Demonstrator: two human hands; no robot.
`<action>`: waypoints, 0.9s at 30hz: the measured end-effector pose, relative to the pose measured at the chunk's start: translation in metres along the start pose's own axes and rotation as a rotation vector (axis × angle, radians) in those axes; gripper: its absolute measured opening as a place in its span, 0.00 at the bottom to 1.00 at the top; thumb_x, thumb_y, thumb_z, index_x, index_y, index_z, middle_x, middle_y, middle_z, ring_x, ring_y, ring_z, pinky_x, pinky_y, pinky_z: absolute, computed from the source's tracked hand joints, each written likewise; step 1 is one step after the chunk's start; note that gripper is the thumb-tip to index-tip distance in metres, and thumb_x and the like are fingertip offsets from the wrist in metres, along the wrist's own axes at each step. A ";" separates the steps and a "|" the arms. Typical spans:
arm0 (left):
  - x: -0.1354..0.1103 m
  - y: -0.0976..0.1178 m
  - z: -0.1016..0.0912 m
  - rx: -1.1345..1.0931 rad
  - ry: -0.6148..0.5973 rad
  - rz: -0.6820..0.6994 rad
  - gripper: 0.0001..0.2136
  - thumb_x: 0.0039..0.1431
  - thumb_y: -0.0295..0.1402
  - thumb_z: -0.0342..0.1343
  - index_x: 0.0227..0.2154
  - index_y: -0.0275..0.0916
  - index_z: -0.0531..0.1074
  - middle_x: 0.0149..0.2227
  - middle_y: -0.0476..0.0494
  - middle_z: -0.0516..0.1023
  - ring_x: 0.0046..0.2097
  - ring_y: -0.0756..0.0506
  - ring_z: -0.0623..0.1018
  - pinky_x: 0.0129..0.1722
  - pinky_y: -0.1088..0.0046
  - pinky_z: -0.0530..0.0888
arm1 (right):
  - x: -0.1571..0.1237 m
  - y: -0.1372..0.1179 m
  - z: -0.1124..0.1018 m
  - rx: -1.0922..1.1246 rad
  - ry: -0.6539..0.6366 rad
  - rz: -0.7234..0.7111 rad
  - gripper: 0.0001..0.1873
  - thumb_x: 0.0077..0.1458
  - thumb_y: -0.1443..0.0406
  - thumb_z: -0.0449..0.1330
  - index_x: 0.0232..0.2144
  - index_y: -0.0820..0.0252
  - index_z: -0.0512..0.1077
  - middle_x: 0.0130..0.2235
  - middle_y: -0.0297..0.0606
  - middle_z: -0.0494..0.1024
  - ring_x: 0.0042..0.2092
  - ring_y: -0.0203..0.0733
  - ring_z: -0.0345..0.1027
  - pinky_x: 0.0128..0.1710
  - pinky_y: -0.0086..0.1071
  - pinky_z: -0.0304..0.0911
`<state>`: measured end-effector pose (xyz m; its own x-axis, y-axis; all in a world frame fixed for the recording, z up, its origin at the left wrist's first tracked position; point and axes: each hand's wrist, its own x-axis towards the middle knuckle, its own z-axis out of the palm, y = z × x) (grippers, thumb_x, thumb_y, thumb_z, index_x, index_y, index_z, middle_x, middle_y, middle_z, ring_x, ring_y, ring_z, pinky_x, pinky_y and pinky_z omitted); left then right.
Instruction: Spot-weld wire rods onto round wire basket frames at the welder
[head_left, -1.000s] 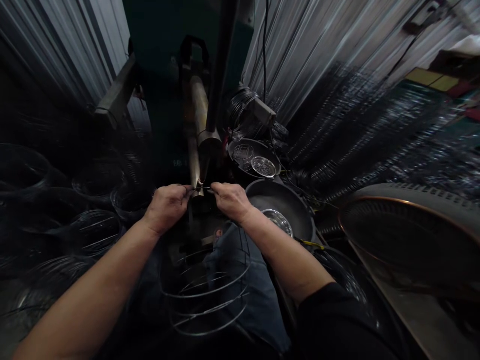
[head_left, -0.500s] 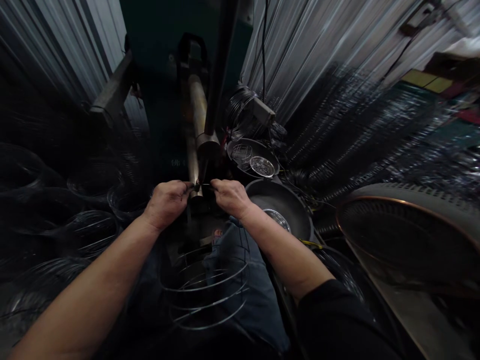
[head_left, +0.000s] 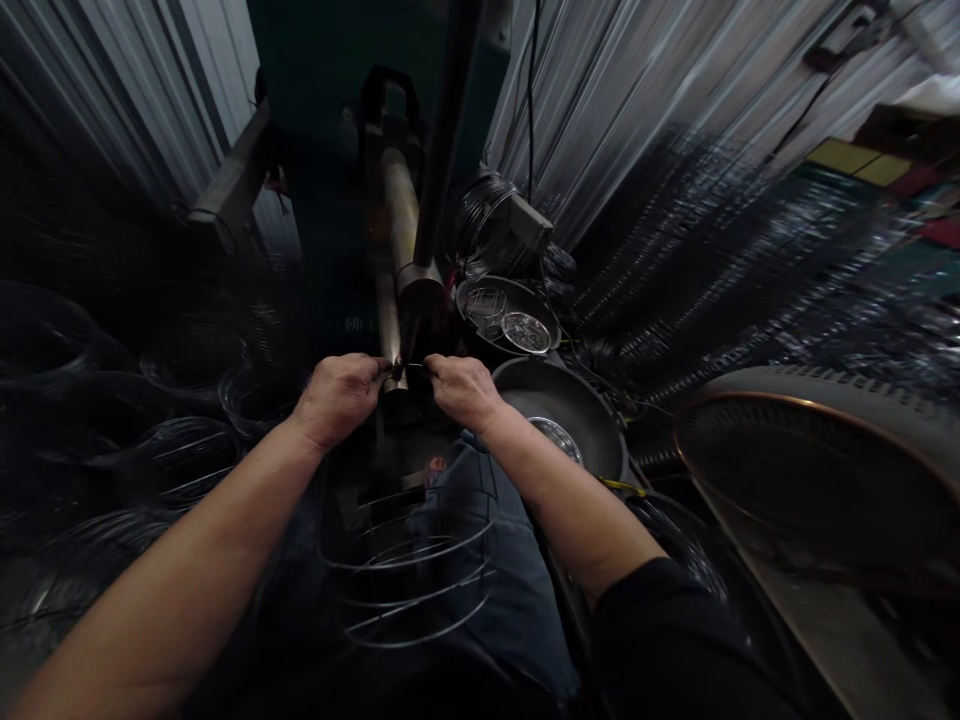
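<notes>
My two hands are out in front of me, knuckles up, a short gap between them. With the left hand (head_left: 341,402) I pinch a thin wire (head_left: 418,365) between thumb and fingertips, and with the right hand (head_left: 463,390) I pinch it on the other side, so it runs across the gap at the near end of a brassy lower bar (head_left: 388,325). It is too dark there to tell whether the wire touches the metal. Above that bar a thicker cylinder (head_left: 403,215) points towards me from a dark green machine (head_left: 322,120).

Below my hands, over my jeans (head_left: 517,570), hangs a round wire frame (head_left: 414,566) made of several rings; I cannot tell whether the pinched wire belongs to it. Just beside my right forearm is a grey pan (head_left: 592,395) with a shiny round piece (head_left: 556,437) in it, partly hidden by my arm. Beyond it a smaller pan (head_left: 487,345) holds a bright disc (head_left: 526,332) and some bent wire, and a coil of wire (head_left: 480,222) lies behind that. On my left, wire rings (head_left: 184,452) sit in shadow; well off to my right is a large round dish with a copper-coloured rim (head_left: 795,398)
</notes>
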<state>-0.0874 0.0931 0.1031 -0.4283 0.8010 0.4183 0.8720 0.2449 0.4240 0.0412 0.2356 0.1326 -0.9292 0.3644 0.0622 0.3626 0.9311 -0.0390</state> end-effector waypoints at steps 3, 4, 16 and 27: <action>0.001 0.000 -0.001 -0.002 -0.005 -0.013 0.16 0.57 0.34 0.47 0.39 0.36 0.79 0.39 0.38 0.81 0.40 0.42 0.80 0.43 0.67 0.74 | 0.000 0.000 -0.001 0.008 -0.007 0.004 0.18 0.59 0.68 0.48 0.48 0.57 0.71 0.43 0.42 0.80 0.44 0.44 0.73 0.41 0.31 0.62; 0.002 0.000 -0.001 0.002 -0.005 -0.017 0.16 0.57 0.34 0.47 0.39 0.36 0.79 0.39 0.38 0.81 0.40 0.41 0.80 0.43 0.67 0.74 | 0.000 0.000 -0.001 0.009 -0.009 0.008 0.18 0.59 0.68 0.48 0.48 0.57 0.71 0.43 0.42 0.80 0.44 0.44 0.73 0.41 0.31 0.62; 0.003 0.004 -0.004 -0.078 -0.021 -0.092 0.16 0.55 0.36 0.49 0.37 0.35 0.79 0.38 0.36 0.81 0.40 0.40 0.79 0.43 0.65 0.73 | 0.002 0.002 0.000 0.058 0.011 0.014 0.17 0.59 0.67 0.49 0.47 0.55 0.72 0.43 0.40 0.80 0.45 0.43 0.73 0.41 0.30 0.61; 0.000 0.011 -0.008 -0.438 0.081 -0.318 0.10 0.45 0.35 0.59 0.30 0.40 0.80 0.35 0.41 0.82 0.41 0.42 0.78 0.47 0.67 0.71 | 0.001 0.002 -0.002 0.099 0.037 0.029 0.17 0.58 0.66 0.49 0.46 0.54 0.74 0.43 0.41 0.80 0.44 0.44 0.73 0.37 0.30 0.60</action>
<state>-0.0795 0.0912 0.1137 -0.6870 0.6755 0.2679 0.5235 0.2043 0.8272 0.0414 0.2383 0.1345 -0.9143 0.3936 0.0961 0.3791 0.9148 -0.1396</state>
